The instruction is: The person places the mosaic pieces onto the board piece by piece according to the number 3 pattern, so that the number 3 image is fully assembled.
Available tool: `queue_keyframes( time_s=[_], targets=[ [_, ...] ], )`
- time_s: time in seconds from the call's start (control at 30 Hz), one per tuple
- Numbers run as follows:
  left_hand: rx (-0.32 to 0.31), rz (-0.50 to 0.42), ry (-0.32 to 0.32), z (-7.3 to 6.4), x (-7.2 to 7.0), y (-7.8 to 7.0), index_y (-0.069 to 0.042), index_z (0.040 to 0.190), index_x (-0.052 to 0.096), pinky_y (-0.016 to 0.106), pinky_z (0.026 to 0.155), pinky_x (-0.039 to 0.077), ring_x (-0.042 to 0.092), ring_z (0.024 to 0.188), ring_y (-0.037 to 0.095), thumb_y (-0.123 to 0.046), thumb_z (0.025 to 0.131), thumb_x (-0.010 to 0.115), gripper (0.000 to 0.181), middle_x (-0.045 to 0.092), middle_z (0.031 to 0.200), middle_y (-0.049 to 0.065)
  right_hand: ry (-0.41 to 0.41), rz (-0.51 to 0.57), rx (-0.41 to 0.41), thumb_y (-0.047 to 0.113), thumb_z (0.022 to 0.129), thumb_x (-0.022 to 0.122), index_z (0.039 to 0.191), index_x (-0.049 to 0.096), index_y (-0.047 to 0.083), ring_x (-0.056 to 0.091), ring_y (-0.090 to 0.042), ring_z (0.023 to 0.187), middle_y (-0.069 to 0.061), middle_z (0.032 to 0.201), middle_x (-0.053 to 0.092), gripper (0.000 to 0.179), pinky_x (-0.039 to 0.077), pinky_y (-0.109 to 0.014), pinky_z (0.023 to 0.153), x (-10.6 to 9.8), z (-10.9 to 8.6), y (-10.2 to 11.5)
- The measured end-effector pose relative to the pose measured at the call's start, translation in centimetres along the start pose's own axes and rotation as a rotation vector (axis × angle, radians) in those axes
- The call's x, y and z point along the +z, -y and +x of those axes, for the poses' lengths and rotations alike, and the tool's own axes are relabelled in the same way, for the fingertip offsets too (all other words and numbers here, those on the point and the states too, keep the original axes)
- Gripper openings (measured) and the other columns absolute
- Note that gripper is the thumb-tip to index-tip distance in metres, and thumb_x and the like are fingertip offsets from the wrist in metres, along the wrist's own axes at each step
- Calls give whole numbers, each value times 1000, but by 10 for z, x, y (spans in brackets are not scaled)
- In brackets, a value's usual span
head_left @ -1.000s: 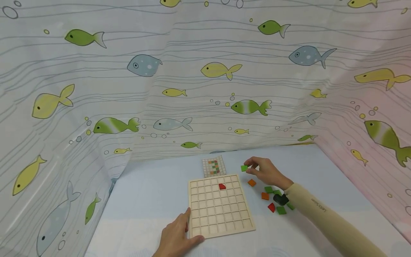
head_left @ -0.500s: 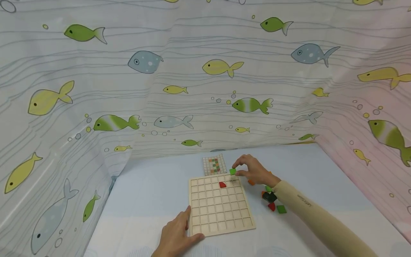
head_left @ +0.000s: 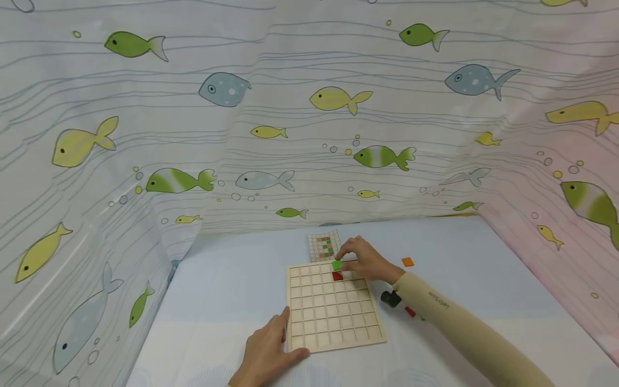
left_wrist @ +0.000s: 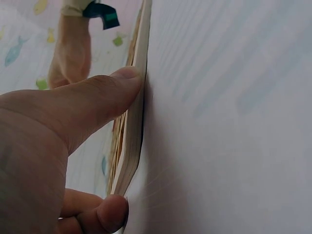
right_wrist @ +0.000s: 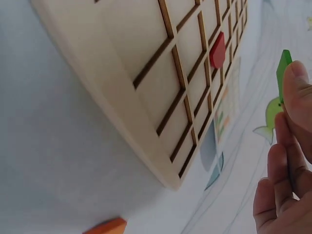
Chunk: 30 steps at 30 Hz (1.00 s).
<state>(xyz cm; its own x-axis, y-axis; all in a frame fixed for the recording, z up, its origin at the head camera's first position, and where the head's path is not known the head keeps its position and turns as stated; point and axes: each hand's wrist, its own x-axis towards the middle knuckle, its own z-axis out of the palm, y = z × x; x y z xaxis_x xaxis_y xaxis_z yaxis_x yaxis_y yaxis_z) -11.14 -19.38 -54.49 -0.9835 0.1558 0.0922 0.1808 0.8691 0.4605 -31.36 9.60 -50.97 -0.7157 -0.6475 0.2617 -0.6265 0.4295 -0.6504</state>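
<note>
A square wooden grid board [head_left: 333,312] lies on the table. My left hand [head_left: 263,349] rests at its near left corner, the thumb [left_wrist: 112,87] against the near edge and the fingers along the left side. My right hand [head_left: 365,260] pinches a green square tile [head_left: 337,265] between thumb and fingertips, above the board's far rows. In the right wrist view that green tile [right_wrist: 283,73] is held on edge, clear of the board. A red tile with one rounded side [right_wrist: 218,51] sits in a cell; in the head view the red tile [head_left: 337,276] is just nearer than the green one.
A small printed grid card [head_left: 319,246] with coloured squares lies behind the board. To the right are an orange tile [head_left: 408,262] and a red tile [head_left: 410,311], partly under the right forearm. A black wrist device [head_left: 390,299] is on that arm. Fish-patterned sheeting [head_left: 290,134] surrounds the table.
My right hand has carried the green tile leftward from beside the board to over its far rows. The forearm now covers more of the loose tiles. My left hand stays at the corner.
</note>
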Motion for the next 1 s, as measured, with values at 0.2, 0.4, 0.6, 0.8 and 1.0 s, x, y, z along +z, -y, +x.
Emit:
queue_keyframes(
  time_s=[0.2,0.4,0.6,0.8,1.0],
  targets=[
    [12,3,-9,2,0,1,4,151,53,20,53,33,38,65,-2,-63,75,89,108,49,81,-12,23,-55,-13,9,94,80,107,79,14,55,-25,113,-5,117,73,14,44,-49,99,13,5,0],
    [-1,-19,16,1,-1,0,5,152,51,21,56,36,41,67,-2,-62,77,88,108,53,84,-11,69,-120,-14,20,89,86,107,78,15,54,-28,114,-13,127,70,21,42,-50,97,26,7,0],
    [-8,-32,33,0,0,0,5,153,50,21,55,37,42,66,-2,-62,76,88,108,53,84,-11,63,-190,-26,23,88,87,105,78,14,56,-27,108,-11,124,71,21,43,-44,91,31,6,2],
    [-10,-35,31,0,0,1,5,152,50,21,55,36,41,65,-2,-62,76,88,109,52,82,-11,64,-234,-36,28,86,88,101,80,17,57,-23,102,-6,116,73,20,44,-39,88,35,9,-3],
    [-8,-46,28,-1,-1,0,5,153,50,20,56,37,42,66,-2,-61,76,89,109,53,83,-11,99,-200,9,31,84,89,99,81,18,56,-23,107,-4,117,72,22,44,-40,91,37,10,-5]
  ],
)
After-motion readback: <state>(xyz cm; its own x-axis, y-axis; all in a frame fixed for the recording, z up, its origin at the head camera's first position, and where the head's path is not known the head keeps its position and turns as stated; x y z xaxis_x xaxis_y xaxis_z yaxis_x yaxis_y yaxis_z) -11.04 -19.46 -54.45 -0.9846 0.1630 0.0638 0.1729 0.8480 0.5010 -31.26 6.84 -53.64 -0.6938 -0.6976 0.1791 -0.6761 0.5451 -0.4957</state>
